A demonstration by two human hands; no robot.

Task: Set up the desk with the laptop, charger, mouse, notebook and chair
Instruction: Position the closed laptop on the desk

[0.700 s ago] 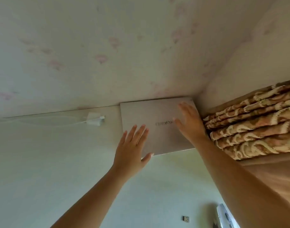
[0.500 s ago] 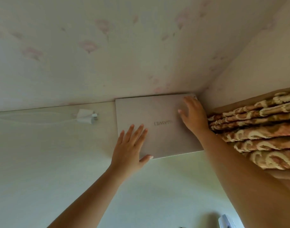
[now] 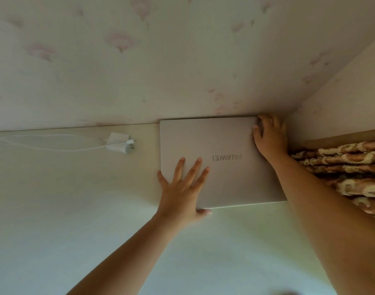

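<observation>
1. A pale bench (image 3: 54, 209) fills the near view, set into a corner of flowered wallpaper (image 3: 118, 60); a patterned curtain (image 3: 341, 167) hangs at its right edge.
2. The left hand (image 3: 182, 188) lies flat on the near left part of the closed laptop (image 3: 220, 145), fingers straight and spread, thumb at the front edge; its grip is released, pressing rather than clasping.
3. The right hand (image 3: 269, 135) has slid from the lid's middle to the far right corner, where its fingers now curl round the edge; that grip is clenched on the laptop.
4. The laptop lies flat in the back right corner, its rear edge against the wall, logo upside down to the wearer; by my judgement the right hand's shift means it is about to be pulled out or turned round before opening.
5. Further left, the white charger (image 3: 120, 143) lies near the wall, just beside the laptop but apart from it; its cable (image 3: 44, 143) runs off the left edge, so where it ends is cut off.
6. Mouse, notebook and chair are not in view; a dark blur at the bottom edge is too indistinct to name.
</observation>
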